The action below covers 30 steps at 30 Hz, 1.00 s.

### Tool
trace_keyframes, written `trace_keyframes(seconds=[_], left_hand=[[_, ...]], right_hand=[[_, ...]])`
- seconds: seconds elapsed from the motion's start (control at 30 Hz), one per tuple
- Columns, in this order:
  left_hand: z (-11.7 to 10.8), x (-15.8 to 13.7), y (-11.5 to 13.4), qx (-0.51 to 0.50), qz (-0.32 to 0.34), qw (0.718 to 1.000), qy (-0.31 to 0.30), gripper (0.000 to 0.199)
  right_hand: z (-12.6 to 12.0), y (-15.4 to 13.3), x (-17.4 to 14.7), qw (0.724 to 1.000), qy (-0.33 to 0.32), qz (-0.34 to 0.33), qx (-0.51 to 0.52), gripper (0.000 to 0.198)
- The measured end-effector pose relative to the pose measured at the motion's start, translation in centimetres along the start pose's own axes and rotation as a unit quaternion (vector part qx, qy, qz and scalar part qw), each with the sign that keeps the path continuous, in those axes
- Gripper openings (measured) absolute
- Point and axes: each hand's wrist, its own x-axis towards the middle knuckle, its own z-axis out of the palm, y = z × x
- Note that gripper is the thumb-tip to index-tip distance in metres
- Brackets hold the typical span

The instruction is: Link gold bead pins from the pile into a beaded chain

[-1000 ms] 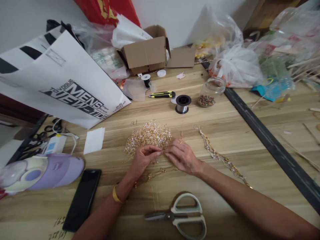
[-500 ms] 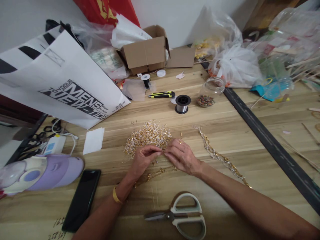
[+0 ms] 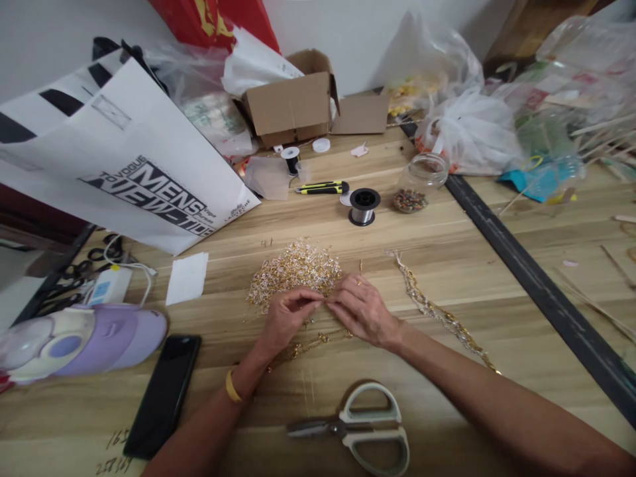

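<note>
My left hand [image 3: 291, 319] and my right hand [image 3: 364, 311] meet fingertip to fingertip at the front edge of a pile of small gold and clear beads [image 3: 293, 268]. Both are closed in a pinch; whatever lies between the fingers is too small to make out. Just below them a thin gold chain [image 3: 318, 340] with small links lies on the table, partly hidden by my left wrist. To the right of my right hand stretches a bundle of gold and silver strands [image 3: 432, 311]. White-handled scissors [image 3: 370, 427] rest nearer to me, blades pointing left.
A black phone [image 3: 163, 394] and a purple bottle [image 3: 114, 339] lie at the left, near a white paper bag [image 3: 163, 159]. Behind the beads are a wire spool [image 3: 364, 207], a yellow-black cutter [image 3: 322, 188], a bead jar [image 3: 420, 182] and a cardboard box [image 3: 293, 106]. A black strip [image 3: 521, 271] crosses the table.
Both hands keep the same pinch at the same spot. The whole view has shifted very slightly; nothing on the table has visibly moved.
</note>
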Motion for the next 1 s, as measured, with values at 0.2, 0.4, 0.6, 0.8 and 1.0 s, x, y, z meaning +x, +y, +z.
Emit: trace_keyframes(seconds=[0.2, 0.4, 0.6, 0.8, 1.0], left_hand=[[-0.02, 0.13, -0.01, 0.006, 0.01, 1.0, -0.003, 0.005], [0.02, 0.03, 0.0, 0.018, 0.024, 1.0, -0.009, 0.005], [0.05, -0.04, 0.02, 0.031, 0.021, 0.999, -0.009, 0.006], [0.13, 0.03, 0.14, 0.019, 0.023, 1.0, -0.009, 0.006], [0.04, 0.01, 0.04, 0.031, 0.034, 0.999, -0.007, 0.005]], right_hand=[[0.06, 0.05, -0.02, 1.0, -0.002, -0.003, -0.005, 0.009], [0.1, 0.04, 0.04, 1.0, -0.005, -0.006, -0.005, 0.01], [0.14, 0.09, 0.01, 1.0, -0.014, -0.008, -0.002, 0.008], [0.08, 0.03, 0.12, 1.0, -0.013, -0.014, -0.005, 0.006], [0.19, 0.18, -0.02, 1.0, -0.015, -0.015, -0.003, 0.007]])
